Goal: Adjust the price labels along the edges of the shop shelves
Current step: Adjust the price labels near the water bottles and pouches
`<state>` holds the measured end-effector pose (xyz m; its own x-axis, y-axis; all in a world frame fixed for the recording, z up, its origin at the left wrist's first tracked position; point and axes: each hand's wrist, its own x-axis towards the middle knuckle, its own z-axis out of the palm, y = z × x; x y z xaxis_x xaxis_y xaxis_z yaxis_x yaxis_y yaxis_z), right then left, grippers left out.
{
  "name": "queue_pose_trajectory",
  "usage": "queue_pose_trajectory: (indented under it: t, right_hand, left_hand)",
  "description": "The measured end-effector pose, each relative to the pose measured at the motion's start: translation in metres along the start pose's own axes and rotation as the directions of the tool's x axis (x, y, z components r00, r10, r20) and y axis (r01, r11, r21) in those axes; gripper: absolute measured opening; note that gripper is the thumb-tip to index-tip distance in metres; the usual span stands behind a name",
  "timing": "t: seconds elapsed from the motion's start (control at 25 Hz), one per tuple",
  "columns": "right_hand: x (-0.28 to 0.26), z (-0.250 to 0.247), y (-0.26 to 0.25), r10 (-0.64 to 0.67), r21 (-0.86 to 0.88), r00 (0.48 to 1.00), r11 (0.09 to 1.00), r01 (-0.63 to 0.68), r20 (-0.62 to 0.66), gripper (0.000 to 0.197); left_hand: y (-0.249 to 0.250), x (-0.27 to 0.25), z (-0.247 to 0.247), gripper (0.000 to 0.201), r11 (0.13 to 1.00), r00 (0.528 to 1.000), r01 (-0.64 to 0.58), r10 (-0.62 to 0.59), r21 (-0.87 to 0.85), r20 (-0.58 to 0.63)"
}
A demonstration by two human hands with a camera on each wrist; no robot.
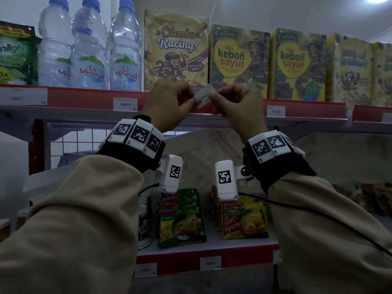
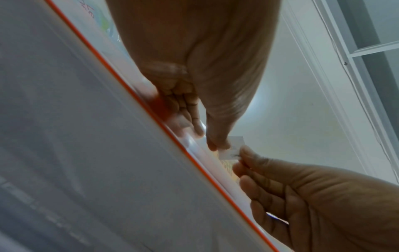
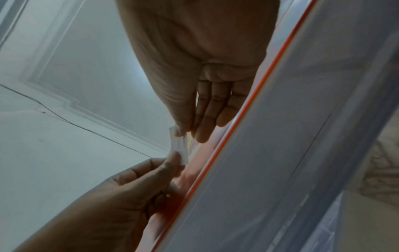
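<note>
Pinching one price label (image 1: 205,96) between both hands, above the shelf edge (image 1: 305,109).

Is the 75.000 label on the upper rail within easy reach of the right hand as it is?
Probably not yet: the right hand pinches the loose price label together with the left hand. Nothing blocks the 75.000 label.

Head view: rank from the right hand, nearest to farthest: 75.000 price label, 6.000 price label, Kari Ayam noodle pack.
From the right hand:
1. 75.000 price label, just to its right on the same red shelf edge.
2. 6.000 price label, same edge, left beyond the left hand.
3. Kari Ayam noodle pack, on the shelf below.
</note>
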<state>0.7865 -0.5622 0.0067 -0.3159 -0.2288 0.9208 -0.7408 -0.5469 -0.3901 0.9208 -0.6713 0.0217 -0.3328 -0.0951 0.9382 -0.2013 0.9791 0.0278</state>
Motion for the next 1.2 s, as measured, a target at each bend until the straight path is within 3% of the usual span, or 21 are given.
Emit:
queue_pose_trajectory:
  t: [0.12, 0.2, 0.32, 0.48, 0.68, 0.88, 1.2]
  right_hand:
    - [0.006, -0.008, -0.001, -0.062, -0.112, 0.998, 0.992, 0.062, 0.004, 0.026]
    - [0.012, -0.009, -0.006, -0.142, -0.181, 0.984, 0.97, 0.16, 0.108, 0.031]
    - [0.019, -0.007, -0.017, -0.201, -0.357, 0.933, 0.883, 0.304, 0.297, 0.02]
    - [0.024, -0.009, -0.024, -0.196, -0.51, 0.906, 0.773, 0.378, 0.374, 0.012]
    - [0.029, -0.007, -0.021, -0.191, -0.518, 0.912, 0.772, 0.368, 0.363, 0.01]
    - [0.04, 0.004, -0.02, -0.202, -0.443, 0.954, 0.851, 0.283, 0.22, 0.008]
    - [0.044, 0.025, -0.024, -0.151, -0.407, 0.896, 0.851, 0.333, 0.418, 0.008]
  left_hand:
    - [0.0, -0.001, -0.002, 0.023, 1.0, 1.0, 0.012, -0.012, -0.02, 0.017]
    - [0.0, -0.002, -0.002, 0.024, 0.999, 1.0, 0.01, -0.009, -0.033, 0.022]
    - [-0.001, -0.001, -0.004, 0.024, 0.998, 1.0, 0.01, -0.008, -0.067, 0.02]
    - [-0.002, -0.002, -0.008, 0.025, 0.986, 1.0, 0.001, -0.002, -0.165, -0.004]
    - [-0.001, -0.004, -0.016, 0.017, 0.992, 0.998, -0.045, 0.041, -0.12, -0.04]
    - [-0.006, -0.001, -0.034, 0.018, 0.995, 0.995, -0.069, 0.063, 0.072, 0.08]
    - [-0.019, 0.003, -0.039, 0.026, 0.998, 0.998, 0.02, -0.024, 0.064, 0.058]
